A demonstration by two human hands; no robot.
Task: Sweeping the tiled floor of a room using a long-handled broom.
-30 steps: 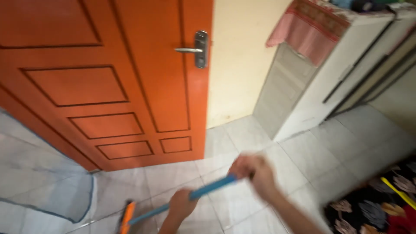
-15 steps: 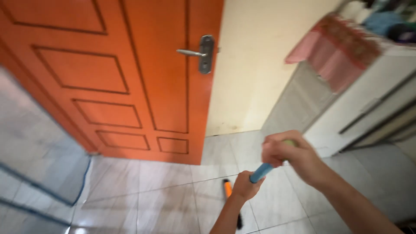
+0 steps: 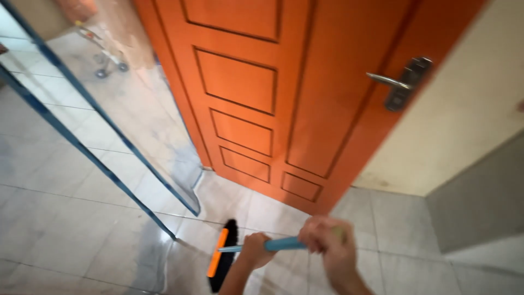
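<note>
Both my hands grip the blue handle of a broom. My left hand holds it lower down, nearer the head. My right hand is closed around the upper end. The broom's head, orange on top with black bristles, rests on the pale tiled floor just in front of the orange panelled door. The handle lies almost level, pointing left toward the head.
The orange door stands open, with a metal lever handle. A clear sheet with blue edging leans at the left. A cream wall and a grey cabinet side are at the right. A small wheeled frame stands far back.
My view has swung left and down, so the fridge and cloth are out of sight. The broom head has moved left toward the door's foot, and the handle now lies nearly level.
</note>
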